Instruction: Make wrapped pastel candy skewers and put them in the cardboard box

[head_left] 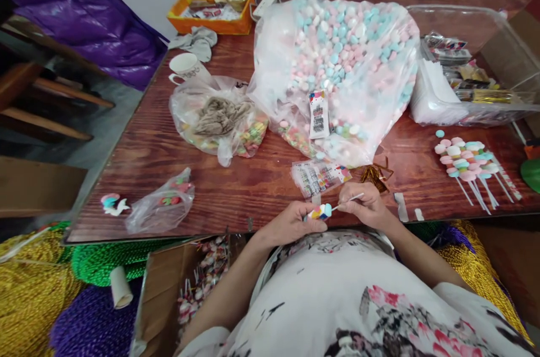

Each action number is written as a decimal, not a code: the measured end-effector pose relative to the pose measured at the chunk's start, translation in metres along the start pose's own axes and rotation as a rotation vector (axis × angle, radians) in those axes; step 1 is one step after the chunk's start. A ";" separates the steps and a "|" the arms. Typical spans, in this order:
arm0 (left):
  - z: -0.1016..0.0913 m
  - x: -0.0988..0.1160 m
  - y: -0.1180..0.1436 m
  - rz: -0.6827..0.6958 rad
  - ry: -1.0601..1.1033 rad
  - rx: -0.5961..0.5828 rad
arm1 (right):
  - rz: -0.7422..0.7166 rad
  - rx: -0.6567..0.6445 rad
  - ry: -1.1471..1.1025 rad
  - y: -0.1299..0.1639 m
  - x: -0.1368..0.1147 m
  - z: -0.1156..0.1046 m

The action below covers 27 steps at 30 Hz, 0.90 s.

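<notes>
My left hand [295, 221] is closed around a marshmallow pop [319, 212] in a colourfully printed wrapper, just over the table's front edge. Blue and white show at its end. From it a thin white stick [358, 197] runs up to the right, and the fingers of my right hand [365, 205] pinch this stick near the wrapper. Beyond my hands lie printed clear wrappers [318, 177] and a heap of gold twist ties [374, 178]. Finished-looking stacks of pastel marshmallows on sticks [466, 160] lie to the right.
A large clear bag of pastel marshmallows [337, 42] fills the table's middle, with a packet [319, 115] on it. Left are a smaller bag [189, 115], a mug [185, 67] and an orange tray [211, 25]. A clear bin [459, 11] stands right; a cardboard box [162, 289] sits below.
</notes>
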<state>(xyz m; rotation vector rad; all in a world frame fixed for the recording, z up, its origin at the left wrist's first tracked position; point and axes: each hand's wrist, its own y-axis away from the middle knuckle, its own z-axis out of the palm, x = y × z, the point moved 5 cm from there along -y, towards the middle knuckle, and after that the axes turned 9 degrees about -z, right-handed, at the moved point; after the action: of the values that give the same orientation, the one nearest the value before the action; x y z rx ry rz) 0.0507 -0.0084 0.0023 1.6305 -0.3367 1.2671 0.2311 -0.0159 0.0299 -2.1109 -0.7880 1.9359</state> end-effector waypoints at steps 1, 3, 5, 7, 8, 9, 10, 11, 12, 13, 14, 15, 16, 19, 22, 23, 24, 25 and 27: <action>0.000 -0.002 0.000 -0.025 0.044 -0.059 | -0.019 -0.054 0.011 -0.001 -0.003 0.000; -0.003 -0.006 0.000 -0.053 0.079 -0.092 | -0.065 -0.131 0.046 -0.004 -0.008 0.002; -0.006 -0.007 0.001 -0.051 0.069 -0.081 | -0.106 -0.162 0.082 -0.007 -0.012 0.006; -0.006 -0.007 0.000 -0.028 0.047 -0.068 | -0.149 -0.187 0.122 -0.009 -0.014 0.013; -0.005 -0.006 0.000 -0.013 0.035 -0.064 | -0.172 -0.203 0.145 -0.009 -0.015 0.018; -0.004 -0.006 0.000 0.006 0.022 -0.057 | -0.191 -0.218 0.169 -0.009 -0.015 0.022; -0.003 -0.005 0.000 0.028 0.007 -0.038 | -0.204 -0.225 0.187 -0.010 -0.014 0.026; -0.003 -0.004 0.000 0.053 -0.015 -0.010 | -0.206 -0.220 0.194 -0.009 -0.013 0.029; -0.003 -0.002 0.000 0.079 -0.046 0.028 | -0.192 -0.198 0.193 -0.009 -0.011 0.029; -0.003 0.000 0.001 0.108 -0.091 0.077 | -0.169 -0.157 0.182 -0.009 -0.009 0.029; -0.005 0.004 0.002 0.142 -0.153 0.144 | -0.146 -0.099 0.166 -0.008 -0.007 0.026; -0.008 0.009 0.005 0.184 -0.229 0.236 | -0.135 -0.025 0.149 -0.007 -0.006 0.023; -0.012 0.015 0.010 0.235 -0.315 0.355 | -0.135 0.049 0.135 -0.005 -0.005 0.019; -0.025 0.035 0.035 0.402 -0.532 0.816 | -0.184 0.235 0.137 0.005 -0.004 0.009; -0.028 0.041 0.052 0.426 -0.541 0.974 | -0.216 0.356 0.169 0.013 -0.003 0.007; -0.025 0.038 0.050 0.386 -0.500 0.908 | -0.212 0.391 0.177 0.016 -0.002 0.007; -0.021 0.033 0.046 0.336 -0.451 0.815 | -0.197 0.412 0.183 0.017 -0.001 0.008; -0.016 0.028 0.041 0.287 -0.405 0.724 | -0.176 0.422 0.188 0.018 0.001 0.010; -0.005 0.020 0.031 0.226 -0.350 0.615 | -0.135 0.405 0.188 0.020 0.003 0.015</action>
<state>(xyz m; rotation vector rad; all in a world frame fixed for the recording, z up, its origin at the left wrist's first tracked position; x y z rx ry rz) 0.0341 -0.0116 0.0353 2.4082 -0.3730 1.3271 0.2214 -0.0348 0.0160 -1.9025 -0.4431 1.6334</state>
